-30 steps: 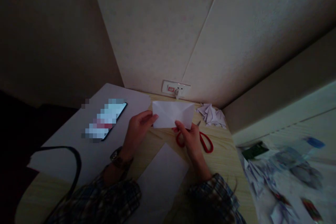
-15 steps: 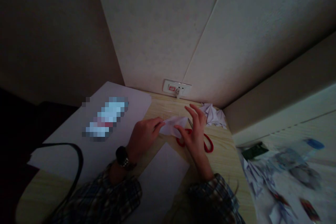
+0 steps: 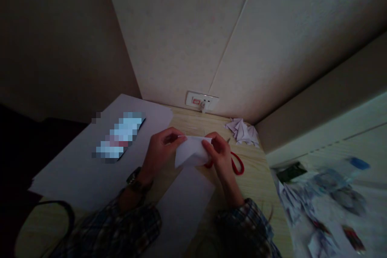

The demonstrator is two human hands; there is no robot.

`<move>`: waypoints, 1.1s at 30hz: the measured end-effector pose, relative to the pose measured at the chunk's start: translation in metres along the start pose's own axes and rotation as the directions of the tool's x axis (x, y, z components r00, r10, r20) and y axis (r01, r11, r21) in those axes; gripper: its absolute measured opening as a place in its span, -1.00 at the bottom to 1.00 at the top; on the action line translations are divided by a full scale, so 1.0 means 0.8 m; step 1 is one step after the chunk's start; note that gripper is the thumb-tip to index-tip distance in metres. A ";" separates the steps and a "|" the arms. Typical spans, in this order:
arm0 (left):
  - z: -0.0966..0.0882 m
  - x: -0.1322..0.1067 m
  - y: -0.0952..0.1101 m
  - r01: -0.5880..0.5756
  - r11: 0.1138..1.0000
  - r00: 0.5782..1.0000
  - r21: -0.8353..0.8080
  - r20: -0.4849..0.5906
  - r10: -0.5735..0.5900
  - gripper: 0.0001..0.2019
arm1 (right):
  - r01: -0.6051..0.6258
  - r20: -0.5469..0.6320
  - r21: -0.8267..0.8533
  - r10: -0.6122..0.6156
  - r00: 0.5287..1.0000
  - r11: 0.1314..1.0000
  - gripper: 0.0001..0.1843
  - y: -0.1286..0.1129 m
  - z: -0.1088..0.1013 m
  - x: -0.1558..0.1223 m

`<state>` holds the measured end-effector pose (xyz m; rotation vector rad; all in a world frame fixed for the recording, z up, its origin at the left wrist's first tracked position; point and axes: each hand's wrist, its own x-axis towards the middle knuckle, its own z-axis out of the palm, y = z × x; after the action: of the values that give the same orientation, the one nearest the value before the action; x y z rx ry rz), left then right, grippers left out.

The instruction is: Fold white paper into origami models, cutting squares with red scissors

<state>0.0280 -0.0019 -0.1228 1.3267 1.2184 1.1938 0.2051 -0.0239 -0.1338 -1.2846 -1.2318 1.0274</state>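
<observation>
A small folded piece of white paper (image 3: 192,151) is held up between my two hands, its straight edge at the top. My left hand (image 3: 161,147) pinches its upper left corner between thumb and fingers. At the upper right corner, my right hand (image 3: 220,151) grips it the same way, with the thumb on the near face. Partly hidden behind my right hand lie red-handled scissors (image 3: 238,164). A larger white sheet (image 3: 184,205) rests on the table below my hands.
On the wooden table (image 3: 254,193), a stack of white paper (image 3: 75,169) bears a blurred-out phone (image 3: 121,135) at left. Folded paper shapes (image 3: 243,132) sit in the back right corner. A socket with a plug (image 3: 202,101) is on the wall. A bottle (image 3: 341,177) and papers lie lower right.
My right hand's raised fingers have closed onto the paper's right corner. The paper has been lifted and turned so its broad face shows, with both hands pinching its top edge.
</observation>
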 end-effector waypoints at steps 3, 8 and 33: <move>0.002 -0.002 -0.001 0.008 1.000 1.000 0.031 0.019 -0.008 -0.91 | -0.031 0.032 0.015 0.031 0.999 0.999 -0.84 0.000 -0.001 0.001; 0.005 -0.003 0.007 0.048 0.997 0.998 -0.052 0.049 -0.046 -0.90 | -0.068 0.054 0.051 0.065 0.996 0.996 -0.79 -0.004 0.001 0.001; 0.007 -0.009 0.010 0.044 0.998 0.973 0.036 0.224 -0.051 -0.83 | -0.125 0.201 0.033 0.116 0.973 0.992 -0.81 -0.012 -0.001 0.002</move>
<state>0.0339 -0.0093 -0.1159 1.4066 1.1019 0.9653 0.2049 -0.0229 -0.1239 -1.2566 -1.2836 1.2899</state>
